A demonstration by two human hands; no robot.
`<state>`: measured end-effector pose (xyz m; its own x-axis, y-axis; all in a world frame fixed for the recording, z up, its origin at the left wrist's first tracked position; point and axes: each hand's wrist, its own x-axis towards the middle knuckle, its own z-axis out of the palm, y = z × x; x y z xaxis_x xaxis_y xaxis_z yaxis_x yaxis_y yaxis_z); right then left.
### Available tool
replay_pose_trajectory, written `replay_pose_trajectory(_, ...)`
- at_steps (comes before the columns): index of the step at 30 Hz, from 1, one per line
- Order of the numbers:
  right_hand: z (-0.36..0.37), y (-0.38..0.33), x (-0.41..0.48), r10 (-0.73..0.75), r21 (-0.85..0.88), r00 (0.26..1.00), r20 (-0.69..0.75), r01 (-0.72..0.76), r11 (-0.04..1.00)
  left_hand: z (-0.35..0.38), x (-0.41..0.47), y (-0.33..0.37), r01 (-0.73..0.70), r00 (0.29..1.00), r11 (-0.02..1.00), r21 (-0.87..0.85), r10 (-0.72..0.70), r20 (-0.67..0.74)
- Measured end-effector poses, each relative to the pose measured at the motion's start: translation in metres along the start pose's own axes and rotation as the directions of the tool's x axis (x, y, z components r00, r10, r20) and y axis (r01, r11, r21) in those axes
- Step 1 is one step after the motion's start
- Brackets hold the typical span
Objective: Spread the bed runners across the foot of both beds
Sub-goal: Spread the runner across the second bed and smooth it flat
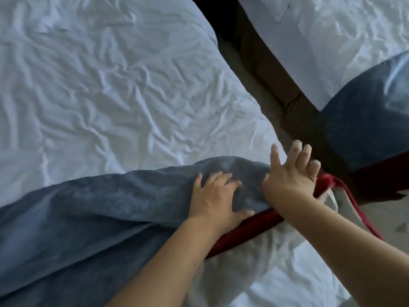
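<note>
At the foot of the near bed, which fills the view from 9 o'clock to 12 o'clock with a wrinkled white duvet, a blue bed runner lies across the bedding, extending from the 8 o'clock edge of the view toward the bed corner just right of centre. The runner is bunched and not flat; its upper edge forms a raised fold near centre. A red border runs along its near edge at 5 o'clock of centre, and a narrow red strip hangs off the corner toward 4 o'clock. The left hand rests palm-down on the runner just below centre, fingers spread and slightly bent, pressing into the cloth, thumb tip touching the red border; it grips nothing. The right hand is just beside it at 3 o'clock, over the runner's end at the bed corner, fingers straight and fanned apart, pointing toward 12 o'clock; it holds nothing, and contact of its palm with the cloth cannot be confirmed. The second bed occupies 1 o'clock to 2 o'clock, carrying a second blue runner with a dark red edge at 3 o'clock. The floor shows between the beds.
</note>
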<state>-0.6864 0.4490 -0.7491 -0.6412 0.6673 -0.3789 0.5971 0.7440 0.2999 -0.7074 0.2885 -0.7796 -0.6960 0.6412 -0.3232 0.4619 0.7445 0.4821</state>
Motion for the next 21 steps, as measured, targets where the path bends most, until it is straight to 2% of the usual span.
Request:
replay_pose_trajectory(2,-0.020,-0.047,-0.015,-0.226,0.097,0.971,-0.076,0.233,0.968,-0.018,-0.013,-0.033,0.070,0.996,0.998,-0.008,-0.070,-0.063)
replay_pose_trajectory(5,-0.044,-0.122,-0.048,-0.520,0.272,0.848,-0.100,0.526,0.806,-0.045,-0.041,-0.086,0.205,0.969,0.978,0.030,-0.199,-0.145)
replay_pose_trajectory(9,-0.052,-0.202,-0.086,-0.702,0.306,0.712,0.016,0.665,0.681,-0.069,-0.091,-0.152,0.380,0.878,0.924,-0.034,-0.372,-0.300)
replay_pose_trajectory(12,-0.047,-0.245,-0.109,-0.782,0.261,0.624,0.014,0.752,0.605,-0.076,-0.130,-0.196,0.480,0.787,0.872,-0.092,-0.475,-0.393)
replay_pose_trajectory(14,-0.041,-0.267,-0.120,-0.820,0.305,0.571,-0.029,0.786,0.537,-0.077,-0.149,-0.220,0.540,0.749,0.836,-0.099,-0.530,-0.398)
replay_pose_trajectory(16,-0.031,-0.288,-0.124,-0.836,0.452,0.548,-0.031,0.754,0.478,-0.079,-0.156,-0.236,0.556,0.742,0.828,-0.078,-0.536,-0.401)
replay_pose_trajectory(19,-0.016,-0.318,-0.117,-0.774,0.583,0.632,0.030,0.618,0.527,-0.092,-0.148,-0.250,0.543,0.756,0.840,-0.017,-0.497,-0.425)
replay_pose_trajectory(21,-0.013,-0.330,-0.115,-0.718,0.629,0.688,0.108,0.512,0.585,-0.104,-0.144,-0.260,0.600,0.744,0.798,0.048,-0.535,-0.400)
